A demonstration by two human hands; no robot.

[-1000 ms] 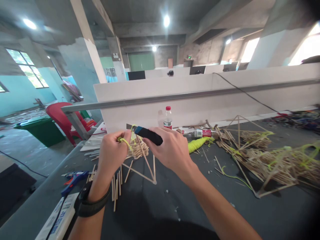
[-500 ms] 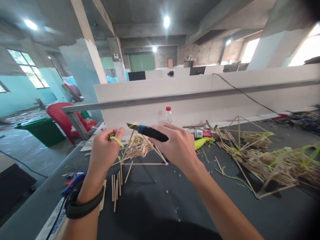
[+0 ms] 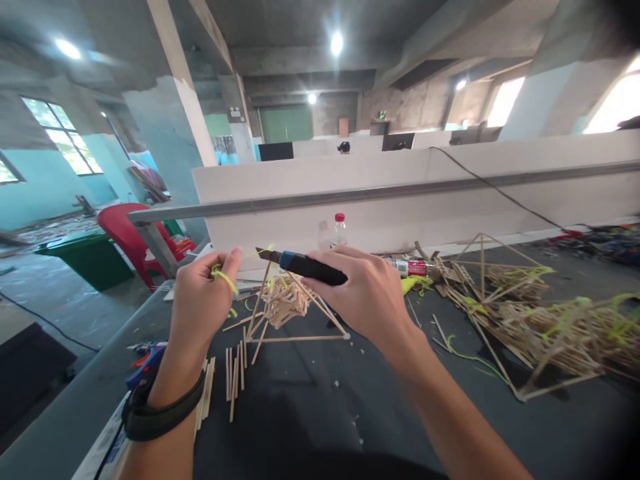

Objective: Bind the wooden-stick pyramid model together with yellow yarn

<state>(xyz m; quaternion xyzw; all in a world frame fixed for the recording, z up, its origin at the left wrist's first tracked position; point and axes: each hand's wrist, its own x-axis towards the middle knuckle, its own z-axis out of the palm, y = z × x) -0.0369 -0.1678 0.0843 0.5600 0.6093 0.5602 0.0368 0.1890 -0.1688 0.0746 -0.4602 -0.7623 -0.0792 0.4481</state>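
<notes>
Two grips show: the left hand pinches yarn at left; the right hand clasps the knife, a strand apparently crossing its blade. Between them, on the far side, stands the stick model. A taut strand and clear left thumb should help.

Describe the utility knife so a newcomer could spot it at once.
Find the white partition running along the back of the dark table. In front of it, the right hand grips the utility knife, its blade pointing toward the left hand. Its thick black handle with a blue section sets it apart from the thin, pale wooden sticks nearby.
</notes>
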